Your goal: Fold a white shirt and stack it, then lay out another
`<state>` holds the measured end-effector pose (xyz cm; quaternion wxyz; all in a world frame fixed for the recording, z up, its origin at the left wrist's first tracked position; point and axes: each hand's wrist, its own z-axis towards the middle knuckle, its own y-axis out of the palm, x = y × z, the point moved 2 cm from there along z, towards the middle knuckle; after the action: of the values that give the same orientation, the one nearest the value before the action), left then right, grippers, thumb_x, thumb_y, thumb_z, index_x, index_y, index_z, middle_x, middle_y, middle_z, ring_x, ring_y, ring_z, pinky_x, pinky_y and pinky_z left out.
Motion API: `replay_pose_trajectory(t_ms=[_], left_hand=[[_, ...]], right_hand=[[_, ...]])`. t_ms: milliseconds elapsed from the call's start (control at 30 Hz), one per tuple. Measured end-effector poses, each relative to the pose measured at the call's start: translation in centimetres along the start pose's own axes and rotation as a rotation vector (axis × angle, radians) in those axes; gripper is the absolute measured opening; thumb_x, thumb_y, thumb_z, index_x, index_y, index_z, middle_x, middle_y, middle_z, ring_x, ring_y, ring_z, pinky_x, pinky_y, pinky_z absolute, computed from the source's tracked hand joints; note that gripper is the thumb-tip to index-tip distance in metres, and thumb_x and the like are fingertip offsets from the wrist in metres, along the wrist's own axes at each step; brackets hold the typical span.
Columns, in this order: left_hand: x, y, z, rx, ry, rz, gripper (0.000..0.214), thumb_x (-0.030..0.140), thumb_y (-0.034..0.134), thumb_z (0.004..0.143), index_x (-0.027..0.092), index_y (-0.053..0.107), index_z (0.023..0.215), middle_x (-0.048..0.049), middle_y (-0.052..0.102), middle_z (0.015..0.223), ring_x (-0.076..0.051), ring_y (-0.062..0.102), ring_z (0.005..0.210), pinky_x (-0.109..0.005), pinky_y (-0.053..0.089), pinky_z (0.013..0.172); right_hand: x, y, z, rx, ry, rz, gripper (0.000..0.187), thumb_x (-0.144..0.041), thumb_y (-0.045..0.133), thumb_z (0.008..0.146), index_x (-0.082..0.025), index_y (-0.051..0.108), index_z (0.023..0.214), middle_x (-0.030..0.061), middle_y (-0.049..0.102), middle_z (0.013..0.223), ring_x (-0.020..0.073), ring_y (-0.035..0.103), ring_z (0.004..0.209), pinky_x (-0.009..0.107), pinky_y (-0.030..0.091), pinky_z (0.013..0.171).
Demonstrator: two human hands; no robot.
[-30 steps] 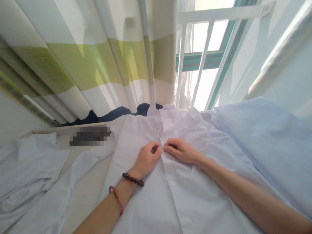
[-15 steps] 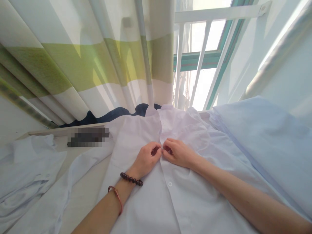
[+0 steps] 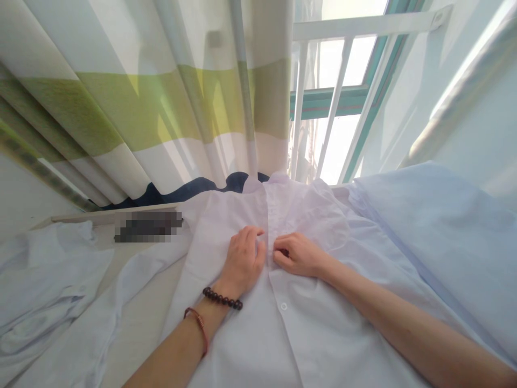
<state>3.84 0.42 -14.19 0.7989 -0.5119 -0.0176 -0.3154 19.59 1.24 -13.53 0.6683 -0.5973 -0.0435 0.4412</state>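
A white button-up shirt lies spread flat in front of me, collar toward the window. My left hand rests palm down on the shirt just left of the button placket, fingers stretched out and flat. My right hand sits just right of the placket with its fingers curled in, pinching the edge of the shirt front. The two hands are almost touching. A white button shows on the placket below them. Two bracelets are on my left wrist.
A striped green, white and navy curtain hangs behind the shirt. A barred window is at the back right. Pale blue bedding lies at the right. Another white garment is crumpled at the left on a beige surface.
My left hand has gone from a pinch at the placket to lying flat on the shirt. The collar area now lies closed and smoother. My right hand stays pinched there.
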Motion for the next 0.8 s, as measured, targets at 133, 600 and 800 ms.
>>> replay_pose_trajectory(t_ms=[133,600,800], left_hand=[[-0.9,1.1,-0.3,-0.166,0.008,0.212,0.045,0.022,0.036,0.093,0.012,0.046,0.136,-0.0133,0.049,0.143,-0.027,0.041,0.133,-0.048,0.03,0.111],[1.8,-1.3,-3.5,-0.407,-0.029,0.477,0.052,0.034,0.038,0.096,0.018,0.041,0.145,-0.0109,0.035,0.152,-0.033,0.035,0.139,-0.055,0.033,0.109],[1.9,-4.2,-1.7,-0.47,-0.038,0.289,0.031,0.024,0.052,0.087,0.026,0.069,0.112,-0.0086,0.068,0.12,-0.029,0.065,0.103,-0.04,0.053,0.082]], right_hand=[[-0.2,0.4,0.1,0.054,0.115,-0.125,0.042,-0.028,0.04,0.094,-0.018,0.049,0.055,0.0008,0.06,0.058,0.0106,0.048,0.054,0.026,0.028,0.058],[-2.6,1.4,-2.7,-0.079,0.209,-0.369,0.029,-0.026,0.036,0.098,-0.018,0.061,0.088,0.0056,0.068,0.085,0.0167,0.062,0.07,0.03,0.026,0.057],[-3.1,-0.2,-3.0,-0.209,0.261,-0.222,0.024,-0.029,0.042,0.094,-0.018,0.059,0.081,0.0044,0.067,0.074,0.0156,0.058,0.063,0.028,0.025,0.054]])
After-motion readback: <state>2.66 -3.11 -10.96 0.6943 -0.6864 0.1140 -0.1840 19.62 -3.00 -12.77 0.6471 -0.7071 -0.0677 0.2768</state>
